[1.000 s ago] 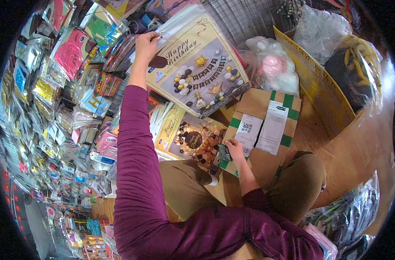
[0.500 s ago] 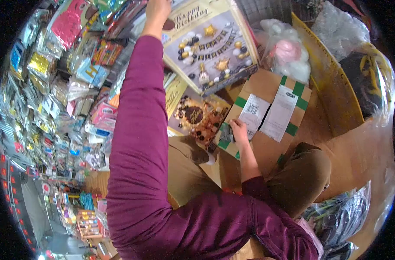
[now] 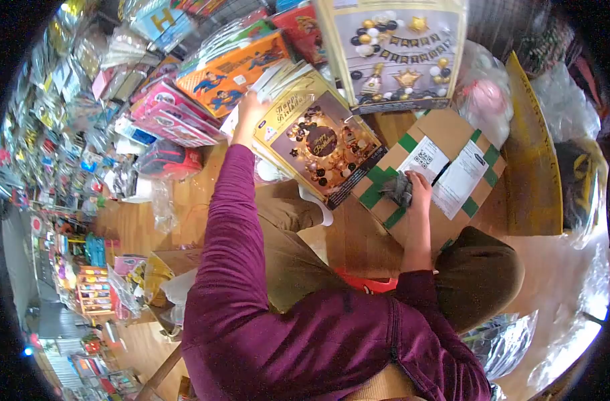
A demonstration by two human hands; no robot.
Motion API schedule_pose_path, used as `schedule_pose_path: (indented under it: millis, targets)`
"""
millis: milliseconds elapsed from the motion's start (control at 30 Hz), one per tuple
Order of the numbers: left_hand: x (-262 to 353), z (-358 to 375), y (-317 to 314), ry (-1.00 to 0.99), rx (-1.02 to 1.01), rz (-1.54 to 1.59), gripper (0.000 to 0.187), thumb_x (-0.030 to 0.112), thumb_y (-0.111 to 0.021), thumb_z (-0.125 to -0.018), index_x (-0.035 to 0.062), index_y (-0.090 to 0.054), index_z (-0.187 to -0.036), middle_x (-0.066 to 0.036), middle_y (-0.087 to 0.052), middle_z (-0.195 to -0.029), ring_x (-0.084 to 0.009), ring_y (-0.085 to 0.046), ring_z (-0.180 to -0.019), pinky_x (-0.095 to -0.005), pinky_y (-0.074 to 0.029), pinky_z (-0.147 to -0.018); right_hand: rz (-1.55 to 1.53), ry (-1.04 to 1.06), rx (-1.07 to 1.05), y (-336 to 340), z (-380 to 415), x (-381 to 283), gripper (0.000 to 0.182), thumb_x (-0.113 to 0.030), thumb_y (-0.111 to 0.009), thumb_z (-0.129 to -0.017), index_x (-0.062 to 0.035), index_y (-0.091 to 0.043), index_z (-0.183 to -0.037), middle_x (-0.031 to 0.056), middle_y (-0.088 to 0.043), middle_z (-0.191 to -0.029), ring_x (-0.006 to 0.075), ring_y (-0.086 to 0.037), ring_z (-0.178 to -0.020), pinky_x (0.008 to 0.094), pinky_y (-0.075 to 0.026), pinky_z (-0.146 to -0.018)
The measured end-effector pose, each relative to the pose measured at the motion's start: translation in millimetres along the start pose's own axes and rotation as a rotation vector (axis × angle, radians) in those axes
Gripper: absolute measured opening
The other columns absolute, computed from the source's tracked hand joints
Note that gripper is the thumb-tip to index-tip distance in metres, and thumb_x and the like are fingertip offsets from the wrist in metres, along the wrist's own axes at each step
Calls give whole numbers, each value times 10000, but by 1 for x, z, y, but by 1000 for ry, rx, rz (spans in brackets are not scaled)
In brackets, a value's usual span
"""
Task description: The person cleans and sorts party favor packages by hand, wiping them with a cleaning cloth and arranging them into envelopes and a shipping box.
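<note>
**Left hand at the lower birthday pack**

At upper centre, your left hand (image 3: 251, 110) is at the lower birthday pack (image 3: 312, 157); blur hides whether its fingers grip. Your right fingers pinch a grey wad (image 3: 397, 190) over the box (image 3: 447, 123), right of centre, already taped and labelled. Earlier, your left hand was up by the upper birthday pack (image 3: 412, 70).

A yellow board (image 3: 538, 164) stands beside a clear bag (image 3: 487, 99) with something pink inside
</note>
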State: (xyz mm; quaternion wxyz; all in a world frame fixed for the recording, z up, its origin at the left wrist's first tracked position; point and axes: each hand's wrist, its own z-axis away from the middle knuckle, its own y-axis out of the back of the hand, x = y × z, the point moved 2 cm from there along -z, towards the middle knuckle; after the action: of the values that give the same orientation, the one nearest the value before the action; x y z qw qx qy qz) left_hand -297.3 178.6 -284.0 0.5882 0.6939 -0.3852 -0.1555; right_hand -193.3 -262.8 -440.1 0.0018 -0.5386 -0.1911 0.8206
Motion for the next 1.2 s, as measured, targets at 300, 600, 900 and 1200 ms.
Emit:
schedule_pose_path:
  millis: [300, 600, 900, 1200]
  targets:
    - [-44, 22, -69, 21, 123, -93, 654, 234, -750, -627, 31, -431, -1160, -173, -476, -1134, -333, -433, -1102, -443, -378, -900, 167, -22, 16, 18, 29, -8, 197, -157, -518, -860, 15, -613, -877, 49, -595, -754, 116, -552, -628, 233, -447, -572]
    - [-56, -18, -83, 70, -90, -31, 299, 228, -637, -735, 92, -555, -988, -151, -551, -1048, -324, -518, -1019, -428, -446, -808, 212, -39, 94, 27, 46, -19, 200, -161, -528, -847, 19, -611, -877, 56, -591, -750, 127, -558, -614, 248, -459, -524]
    - [-31, -5, -49, 21, -281, -22, 301, 112, -428, -813, 27, -406, -1100, -266, -568, -1000, -374, -561, -955, -449, -441, -807, 316, 26, 86, 35, 40, -18, 207, -166, -537, -844, 24, -615, -866, 39, -586, -757, 105, -539, -651, 218, -428, -592]
    - [25, 48, 101, -213, -16, 178, 422, 335, -575, -825, -40, -537, -1016, -213, -618, -902, -287, -619, -826, -378, -469, -711, -18, 105, 44, 35, 35, -24, 166, -139, -539, -844, 1, -627, -849, 28, -595, -764, 88, -523, -626, 222, -417, -563]
